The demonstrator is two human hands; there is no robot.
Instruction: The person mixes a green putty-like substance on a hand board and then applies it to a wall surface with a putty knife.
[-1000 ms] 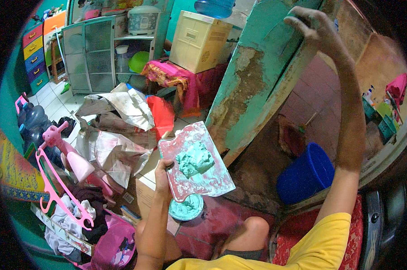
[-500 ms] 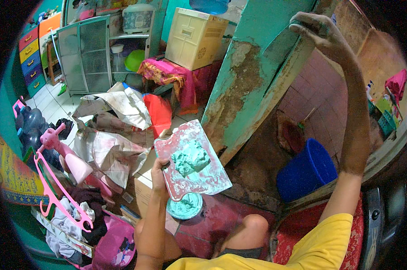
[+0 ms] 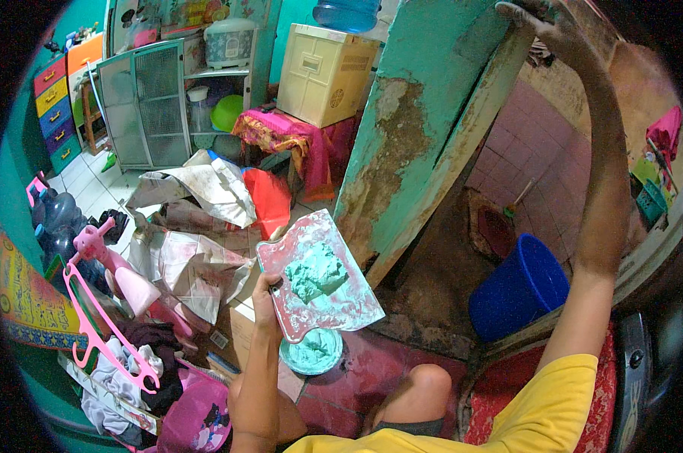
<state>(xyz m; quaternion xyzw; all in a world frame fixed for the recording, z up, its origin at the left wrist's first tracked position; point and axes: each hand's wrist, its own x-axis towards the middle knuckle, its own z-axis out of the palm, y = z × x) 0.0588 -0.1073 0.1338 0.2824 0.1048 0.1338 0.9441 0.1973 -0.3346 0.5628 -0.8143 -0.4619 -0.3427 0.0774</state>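
My left hand (image 3: pixel 265 300) grips the near-left edge of a reddish cutting board (image 3: pixel 290 321), thumb on top. A mound of turquoise putty (image 3: pixel 316 272) sits mid-board, with pale smears around it. Partly below the board, a round tub (image 3: pixel 311 353) of the same putty stands on the red floor. High at the upper right, my right hand (image 3: pixel 539 21) is closed against the upper part of the peeling turquoise wall (image 3: pixel 439 83). The thin flat scraper it holds shows in the earlier frame; its blade is hardly visible now.
A blue bucket (image 3: pixel 519 287) stands right of the wall's foot. Crumpled paper sacks (image 3: pixel 194 264), a pink clothes hanger (image 3: pixel 103 325) and piled clothes (image 3: pixel 122 377) lie left. Behind are a cream box (image 3: pixel 322 75) on a cloth-covered table and a glass-doored cabinet (image 3: pixel 149 106).
My right hand has risen along the wall toward the picture's top edge, and the scraper blade has dropped from sight. The board has shifted only slightly with the view.
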